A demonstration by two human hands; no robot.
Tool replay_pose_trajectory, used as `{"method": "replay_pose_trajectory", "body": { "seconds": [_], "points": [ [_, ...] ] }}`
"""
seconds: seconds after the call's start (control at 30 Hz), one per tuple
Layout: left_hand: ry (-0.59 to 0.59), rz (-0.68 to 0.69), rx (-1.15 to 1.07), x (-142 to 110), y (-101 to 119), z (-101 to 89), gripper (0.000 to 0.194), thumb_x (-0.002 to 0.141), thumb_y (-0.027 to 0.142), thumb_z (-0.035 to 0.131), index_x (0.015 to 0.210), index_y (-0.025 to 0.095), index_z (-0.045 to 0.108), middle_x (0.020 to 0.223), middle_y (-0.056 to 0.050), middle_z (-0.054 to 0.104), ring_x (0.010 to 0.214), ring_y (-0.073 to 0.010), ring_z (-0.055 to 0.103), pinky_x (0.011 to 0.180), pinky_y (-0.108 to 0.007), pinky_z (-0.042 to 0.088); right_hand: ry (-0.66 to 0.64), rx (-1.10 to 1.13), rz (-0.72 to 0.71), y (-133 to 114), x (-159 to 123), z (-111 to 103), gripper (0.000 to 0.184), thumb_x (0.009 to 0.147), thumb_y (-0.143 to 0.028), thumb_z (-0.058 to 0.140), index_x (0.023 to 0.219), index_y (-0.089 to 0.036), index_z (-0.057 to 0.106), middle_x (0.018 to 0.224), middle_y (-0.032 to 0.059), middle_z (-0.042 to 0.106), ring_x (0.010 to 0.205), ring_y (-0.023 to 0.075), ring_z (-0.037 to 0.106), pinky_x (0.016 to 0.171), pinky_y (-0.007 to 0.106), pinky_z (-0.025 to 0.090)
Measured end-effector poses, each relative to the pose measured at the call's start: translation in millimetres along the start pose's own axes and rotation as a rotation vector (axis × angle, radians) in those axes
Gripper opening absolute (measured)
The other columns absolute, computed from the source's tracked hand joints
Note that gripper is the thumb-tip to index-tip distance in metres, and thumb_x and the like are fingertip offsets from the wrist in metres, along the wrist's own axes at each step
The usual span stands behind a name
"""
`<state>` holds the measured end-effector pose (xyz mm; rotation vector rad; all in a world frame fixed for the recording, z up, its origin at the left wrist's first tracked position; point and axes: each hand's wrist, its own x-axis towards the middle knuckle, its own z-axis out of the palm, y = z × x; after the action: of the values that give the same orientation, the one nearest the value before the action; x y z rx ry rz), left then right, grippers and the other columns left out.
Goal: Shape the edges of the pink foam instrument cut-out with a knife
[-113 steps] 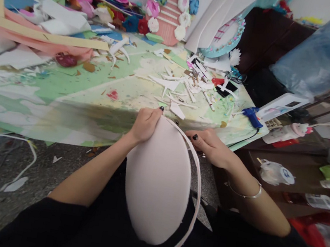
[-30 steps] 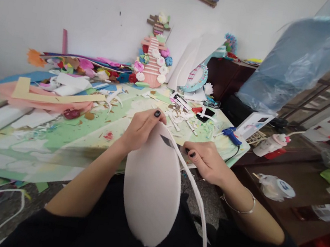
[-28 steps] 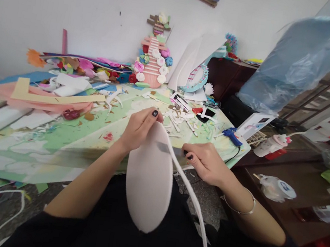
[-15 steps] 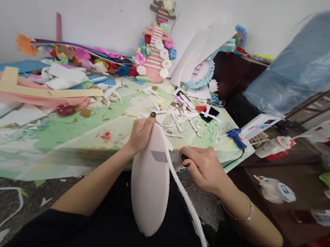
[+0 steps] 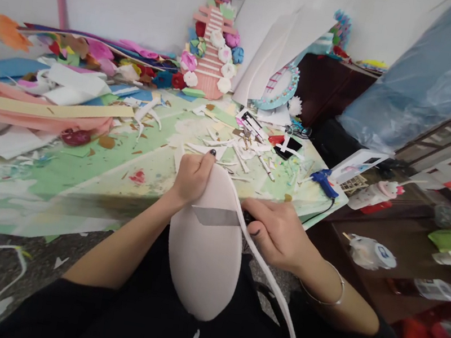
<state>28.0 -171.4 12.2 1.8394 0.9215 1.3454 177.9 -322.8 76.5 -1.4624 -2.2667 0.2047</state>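
- At the upper left of the board [image 5: 202, 262], the left hand [image 5: 192, 178] grips its edge.
- Right of the board, the nearer right hand [image 5: 277, 234] grips the knife [image 5: 215, 217].
- Across the board's long axis the knife lies, pointing left, under a white strip [image 5: 271, 282].

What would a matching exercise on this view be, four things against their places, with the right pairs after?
1. Blade
2. Glue gun
3. Bracelet
4. Strip

A. Around the right forearm
B. In front of the oval's face
C. Sloping down past the right hand
D. On the table

Pairs: 1-B, 2-D, 3-A, 4-C
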Motion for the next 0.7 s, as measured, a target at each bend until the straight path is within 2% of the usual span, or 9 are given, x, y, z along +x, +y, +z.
{"method": "replay_pose_trajectory", "body": {
  "seconds": [0.33,0.5,0.7],
  "points": [
    [-0.083,-0.041,-0.160,-2.1,-5.0,-5.8,0.047,0.090,0.037,0.046,0.050,0.020,0.029,0.047,0.003,0.025,0.046,-0.0100,0.025,0.044,-0.029,0.020,0.061,0.065,-0.015,7.7,-0.8,11.8,0.049,0.099,-0.050,0.017,0.084,-0.017,0.050,0.065,-0.0002,0.045,0.057,0.0132,0.041,0.056,0.026,0.027],
    [-0.096,-0.046,-0.189,-5.3,-5.6,-8.6,0.047,0.091,0.037,0.043,0.050,0.020,0.029,0.048,0.004,0.026,0.046,-0.0093,0.024,0.044,-0.029,0.020,0.026,0.136,-0.002,10.1,0.1,17.1,0.048,0.099,-0.049,0.017,0.081,-0.018,0.048,0.064,-0.0008,0.045,0.057,0.0122,0.040,0.056,0.026,0.026],
    [-0.105,-0.048,-0.161,-5.4,-3.1,-13.6,0.047,0.091,0.037,0.042,0.050,0.020,0.028,0.048,0.004,0.024,0.046,-0.0089,0.023,0.044,-0.029,0.018,-0.018,0.139,0.046,13.6,2.4,14.0,0.048,0.099,-0.048,0.018,0.080,-0.017,0.049,0.062,-0.0018,0.043,0.056,0.0118,0.041,0.057,0.026,0.026]
  ]
}}
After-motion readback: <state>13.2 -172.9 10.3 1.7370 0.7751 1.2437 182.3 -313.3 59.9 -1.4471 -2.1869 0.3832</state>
